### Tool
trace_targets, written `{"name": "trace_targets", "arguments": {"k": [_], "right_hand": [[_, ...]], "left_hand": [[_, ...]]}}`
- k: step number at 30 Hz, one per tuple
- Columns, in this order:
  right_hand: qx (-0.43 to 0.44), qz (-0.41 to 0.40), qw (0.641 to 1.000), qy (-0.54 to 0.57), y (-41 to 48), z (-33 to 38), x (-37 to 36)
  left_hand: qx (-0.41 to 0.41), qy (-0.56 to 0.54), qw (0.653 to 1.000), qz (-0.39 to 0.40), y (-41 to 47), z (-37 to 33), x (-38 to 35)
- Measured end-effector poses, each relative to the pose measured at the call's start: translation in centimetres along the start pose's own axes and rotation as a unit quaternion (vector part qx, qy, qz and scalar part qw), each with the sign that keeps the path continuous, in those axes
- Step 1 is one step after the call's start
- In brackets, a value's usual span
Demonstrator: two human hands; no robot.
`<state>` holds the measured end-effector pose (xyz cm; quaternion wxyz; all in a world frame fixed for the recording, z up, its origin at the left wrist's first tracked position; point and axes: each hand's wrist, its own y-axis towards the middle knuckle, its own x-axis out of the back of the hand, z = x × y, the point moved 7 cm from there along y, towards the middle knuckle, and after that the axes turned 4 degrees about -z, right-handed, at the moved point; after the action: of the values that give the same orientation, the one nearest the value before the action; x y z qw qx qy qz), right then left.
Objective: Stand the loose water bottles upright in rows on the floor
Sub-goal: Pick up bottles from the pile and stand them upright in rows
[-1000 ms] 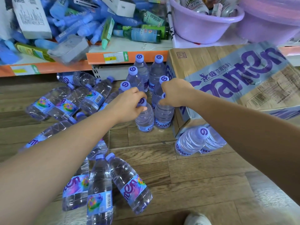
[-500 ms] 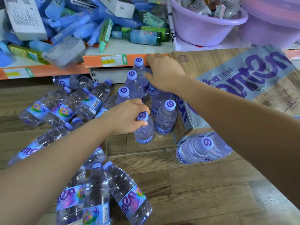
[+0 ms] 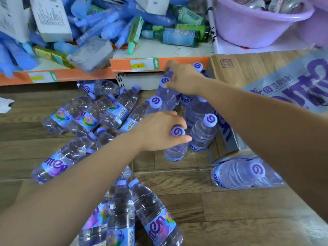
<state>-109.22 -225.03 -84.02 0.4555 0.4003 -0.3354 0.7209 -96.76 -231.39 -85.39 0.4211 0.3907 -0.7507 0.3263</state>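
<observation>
Left grip (image 3: 159, 133) is wrapped around the top of a clear plastic water bottle with a purple swirl cap (image 3: 177, 151), thumb and fingers pinching just under the cap. That bottle stands upright on the brown wood-plank floor (image 3: 186, 201) at the front of the little cluster. Right next to it is another upright clear bottle (image 3: 202, 135), tight against the brown cardboard box with big purple lettering (image 3: 248, 73).

Right grip (image 3: 184, 79) reaches to the back of the cluster, fingers curled on the cap end of a rear upright bottle (image 3: 166, 96), just under the orange-edged shelf (image 3: 177, 62). A couple more caps poke up around that hand, though I can't tell exactly how many it touches.

Plenty lie flat: a bunch of labelled bottles on their sides at the left (image 3: 88, 118), three more near the bottom of the view (image 3: 122, 219), and a pair lying at the open end of the box (image 3: 236, 174).

Up on the shelf is a messy heap of blue bottles and cartons (image 3: 99, 23) plus a lilac plastic basin (image 3: 248, 31).
</observation>
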Motion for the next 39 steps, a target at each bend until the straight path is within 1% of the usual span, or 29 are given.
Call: {"name": "trace_targets", "arguments": {"k": [1, 2, 3, 4, 5, 6, 7, 8, 9, 11, 16, 21, 23, 27, 33, 34, 36, 37, 38, 39], "right_hand": [[-0.006, -0.041, 0.999, -0.023, -0.1, -0.7, 1.4], [-0.013, -0.059, 0.996, -0.061, -0.3, -1.6, 2.6], [-0.009, -0.045, 0.994, -0.095, -0.6, -2.3, 3.6], [-0.014, 0.006, 0.994, -0.112, -1.1, -2.9, 3.8], [-0.028, 0.082, 0.99, -0.109, -2.1, -3.3, 3.5], [-0.047, 0.151, 0.981, -0.112, -3.0, -3.7, 2.9], [-0.048, 0.19, 0.97, -0.145, -3.6, -3.9, 2.4], [-0.039, 0.207, 0.958, -0.194, -3.9, -4.1, 2.0], [-0.025, 0.202, 0.952, -0.231, -3.8, -4.1, 1.6], [-0.016, 0.176, 0.954, -0.241, -3.6, -3.9, 1.2], [-0.023, 0.103, 0.975, -0.194, -3.8, -4.3, 1.4], [-0.015, 0.027, 0.98, -0.197, -3.2, -4.6, 1.4], [-0.029, 0.002, 0.981, -0.193, -3.1, -4.8, 1.8], [-0.038, -0.012, 0.98, -0.193, -3.0, -5.0, 2.0], [-0.034, 0.011, 0.971, -0.236, -3.0, -4.5, 2.0], [-0.029, 0.001, 0.969, -0.247, -3.0, -4.0, 2.2], [0.006, -0.056, 0.962, -0.266, -3.0, -2.2, 2.9], [0.032, -0.078, 0.964, -0.253, -2.8, -1.0, 3.0], [0.052, -0.082, 0.971, -0.217, -2.5, 0.0, 2.8], [0.062, -0.066, 0.982, -0.167, -2.1, 0.8, 2.2]], "left_hand": [[0.003, 0.009, 0.999, -0.045, 0.0, 0.5, 0.6], [0.007, 0.023, 0.994, -0.107, 0.0, 1.1, 1.5], [0.017, 0.035, 0.984, -0.175, 0.0, 1.9, 2.4], [0.032, 0.047, 0.97, -0.235, 0.0, 2.7, 3.3], [0.053, 0.064, 0.957, -0.279, 0.1, 3.4, 4.0], [0.078, 0.081, 0.949, -0.294, 0.3, 4.2, 4.2], [0.105, 0.089, 0.951, -0.278, 0.7, 4.8, 4.1], [0.13, 0.083, 0.958, -0.243, 1.2, 5.3, 3.7], [0.148, 0.068, 0.965, -0.207, 1.7, 5.7, 3.2], [0.166, 0.033, 0.972, -0.161, 2.6, 6.0, 2.4], [0.183, -0.041, 0.967, -0.17, 2.8, 5.9, 2.7], [0.17, -0.05, 0.971, -0.158, 2.6, 5.3, 2.4], [0.166, -0.047, 0.973, -0.155, 2.5, 5.0, 2.4], [0.16, -0.051, 0.974, -0.15, 2.4, 4.5, 2.2], [0.163, -0.045, 0.975, -0.145, 2.9, 4.4, 2.0], [0.165, -0.048, 0.974, -0.146, 3.0, 4.5, 2.0], [0.166, -0.046, 0.975, -0.143, 3.0, 4.7, 2.0], [0.166, -0.043, 0.975, -0.142, 3.0, 4.8, 2.0], [0.167, -0.046, 0.974, -0.143, 2.9, 4.9, 2.0], [0.167, -0.055, 0.974, -0.145, 2.8, 5.0, 2.1]]}}
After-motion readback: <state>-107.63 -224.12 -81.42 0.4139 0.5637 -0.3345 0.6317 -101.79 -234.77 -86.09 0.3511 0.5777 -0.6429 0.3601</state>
